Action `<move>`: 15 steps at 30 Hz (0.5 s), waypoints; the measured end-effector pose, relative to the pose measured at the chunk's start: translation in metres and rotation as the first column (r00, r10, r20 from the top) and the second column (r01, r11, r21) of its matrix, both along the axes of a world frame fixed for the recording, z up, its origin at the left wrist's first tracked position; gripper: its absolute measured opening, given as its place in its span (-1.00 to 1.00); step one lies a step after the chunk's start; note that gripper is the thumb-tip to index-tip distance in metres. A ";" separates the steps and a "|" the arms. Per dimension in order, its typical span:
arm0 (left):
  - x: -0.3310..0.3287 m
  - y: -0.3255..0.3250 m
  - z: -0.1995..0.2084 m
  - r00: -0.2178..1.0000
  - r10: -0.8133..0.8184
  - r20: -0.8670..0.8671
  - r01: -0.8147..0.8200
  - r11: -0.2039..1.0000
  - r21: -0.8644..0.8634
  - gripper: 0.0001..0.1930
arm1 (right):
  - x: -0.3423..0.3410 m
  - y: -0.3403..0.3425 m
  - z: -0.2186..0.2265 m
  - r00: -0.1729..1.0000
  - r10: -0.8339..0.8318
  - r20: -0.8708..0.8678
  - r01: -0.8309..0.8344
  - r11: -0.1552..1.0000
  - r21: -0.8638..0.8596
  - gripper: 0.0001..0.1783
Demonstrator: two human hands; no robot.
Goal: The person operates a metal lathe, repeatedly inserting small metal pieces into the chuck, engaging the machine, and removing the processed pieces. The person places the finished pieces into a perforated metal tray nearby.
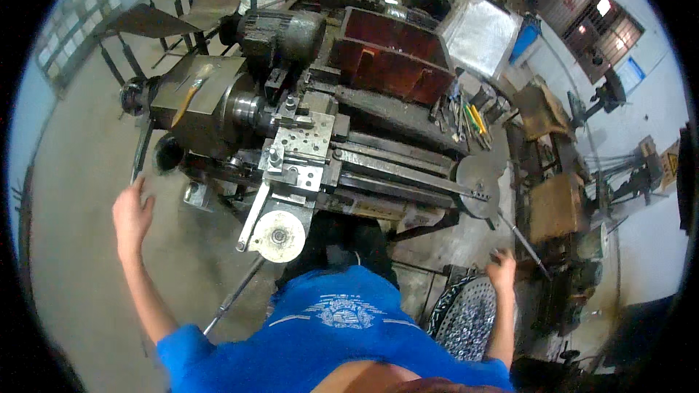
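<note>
My left hand (132,217) is at the far left, thumb apart from the fingers. Its fingertips meet the lower end of a dark lever (143,147) on the lathe headstock (200,98); whether they touch it I cannot tell. At the lower right my right hand (501,271) is closed, fingers curled round something small and dark that I cannot make out. Below that hand is a perforated round basket (477,292) holding many small shiny metal pieces (464,331). Between my hands stands the lathe, with its chuck (246,110), drilled tool slide (302,138) and pale round handwheel (279,236).
A motor (280,33) sits behind the headstock. Beside it stands a dark red open box (393,54). Hand tools (473,120) lie at the right end of the machine, near a round metal plate (477,185). A long rod (524,246) slants out at right.
</note>
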State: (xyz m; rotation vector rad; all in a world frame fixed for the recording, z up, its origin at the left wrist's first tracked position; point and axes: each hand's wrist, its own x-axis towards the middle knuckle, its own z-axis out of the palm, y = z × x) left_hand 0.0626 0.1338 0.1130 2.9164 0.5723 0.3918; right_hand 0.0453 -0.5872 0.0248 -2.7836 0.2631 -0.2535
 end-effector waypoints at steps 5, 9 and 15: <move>0.076 -0.130 0.034 0.794 -0.483 0.369 0.603 0.550 -0.578 -0.68 | 0.098 0.151 0.035 0.810 0.521 0.267 -0.578 0.786 0.218 -0.50; 0.116 -0.204 0.011 0.616 -0.595 0.516 0.765 0.294 -0.573 -0.68 | 0.133 0.279 0.081 0.455 0.794 0.402 -0.890 0.422 0.174 -0.45; 0.113 -0.218 -0.005 0.651 -0.485 0.584 0.702 0.092 -0.706 -0.71 | 0.133 0.329 0.113 0.295 0.844 0.449 -0.945 0.327 0.006 -0.53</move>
